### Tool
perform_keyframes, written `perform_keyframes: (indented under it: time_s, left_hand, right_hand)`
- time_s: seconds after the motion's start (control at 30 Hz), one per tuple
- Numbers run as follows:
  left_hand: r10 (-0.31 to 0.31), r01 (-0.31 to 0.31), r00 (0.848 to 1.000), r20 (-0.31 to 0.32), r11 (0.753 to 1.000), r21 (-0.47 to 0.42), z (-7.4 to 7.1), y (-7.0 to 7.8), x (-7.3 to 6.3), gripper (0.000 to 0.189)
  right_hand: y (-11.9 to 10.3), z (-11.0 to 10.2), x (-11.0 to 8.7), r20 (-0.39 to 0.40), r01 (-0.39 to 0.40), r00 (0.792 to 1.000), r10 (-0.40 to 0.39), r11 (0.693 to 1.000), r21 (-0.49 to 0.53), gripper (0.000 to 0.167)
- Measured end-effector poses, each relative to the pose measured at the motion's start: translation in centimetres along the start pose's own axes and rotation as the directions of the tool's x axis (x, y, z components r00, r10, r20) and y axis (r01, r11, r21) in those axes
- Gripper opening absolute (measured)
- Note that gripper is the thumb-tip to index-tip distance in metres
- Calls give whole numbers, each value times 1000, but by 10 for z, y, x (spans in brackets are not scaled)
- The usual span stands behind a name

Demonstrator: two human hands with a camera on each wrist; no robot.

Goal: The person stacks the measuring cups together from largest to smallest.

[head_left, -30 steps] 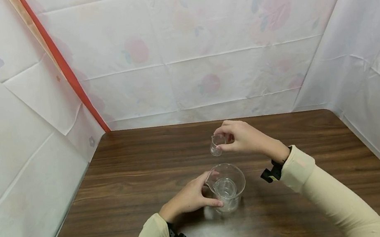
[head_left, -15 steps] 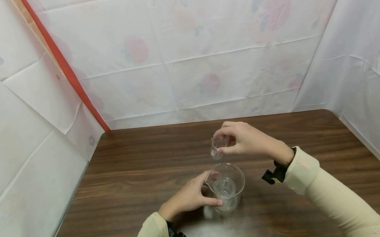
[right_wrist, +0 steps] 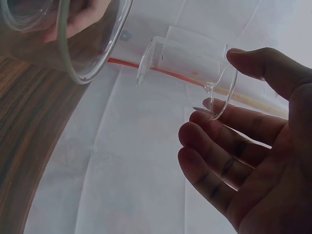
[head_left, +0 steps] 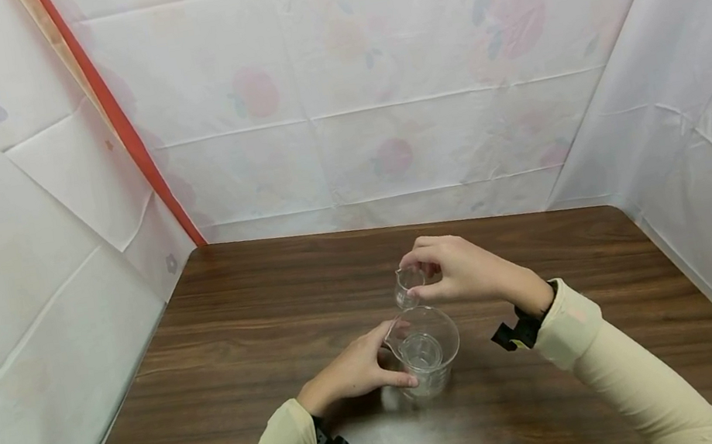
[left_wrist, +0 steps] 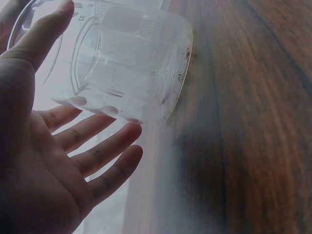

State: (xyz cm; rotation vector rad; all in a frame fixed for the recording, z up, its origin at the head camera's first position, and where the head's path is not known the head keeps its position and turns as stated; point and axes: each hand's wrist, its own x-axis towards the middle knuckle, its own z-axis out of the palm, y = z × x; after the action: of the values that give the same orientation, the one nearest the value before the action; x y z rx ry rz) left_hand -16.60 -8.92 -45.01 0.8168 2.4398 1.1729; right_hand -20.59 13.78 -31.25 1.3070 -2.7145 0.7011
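Observation:
A large clear glass beaker (head_left: pixel 437 379) stands upright on the table, its left side held between the thumb and fingers of my left hand (head_left: pixel 355 368). Inside it sits a smaller glass beaker (left_wrist: pixel 90 56), whose rim shows through the outer wall. My right hand (head_left: pixel 467 272) pinches a small, spouted beaker (right_wrist: pixel 187 66) by its rim, thumb on one side and fingertips on the other. That small beaker is off the table, close to the far rim of the large one. In the right wrist view its base faces the large beaker's mouth.
The dark wood-grain table (head_left: pixel 255 294) is bounded by white printed sheets (head_left: pixel 344 153) at the back and both sides. A red strip (head_left: pixel 130 138) runs down the back left corner. Black wrist cameras (head_left: pixel 516 333) sit at both sleeve cuffs.
My right hand has lowered the small beaker toward the large beaker's rim. The left hand and the large beaker have stayed in place.

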Motion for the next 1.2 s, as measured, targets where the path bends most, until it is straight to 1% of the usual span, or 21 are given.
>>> perform_keyframes:
  time_s: [0.37, 0.63, 0.9, 1.03, 1.2]
  left_hand:
    - [1, -1, 1000, -10, 1000, -12, 1, 0, 0, 84]
    - [-5, 5, 1000, -13, 1000, -21, 1, 1, 0, 80]
    - [-11, 11, 1000, -21, 1000, 1, 1, 1, -1, 82]
    - [-18, 18, 999, -28, 1000, 14, 1, 1, -1, 83]
    - [-23, 24, 999, -28, 1000, 10, 0, 1, -1, 83]
  right_hand:
    - [-5, 0, -2, 25, 32, 999, -32, 999, 1, 29]
    - [-6, 1, -4, 38, 80, 996, -80, 997, -6, 27]
    - [-11, 2, -7, 64, 52, 997, -53, 999, 13, 28]
    - [-12, 3, -8, 74, 52, 996, -53, 999, 14, 28]
    - [-13, 5, -10, 81, 71, 994, -71, 997, 5, 27]
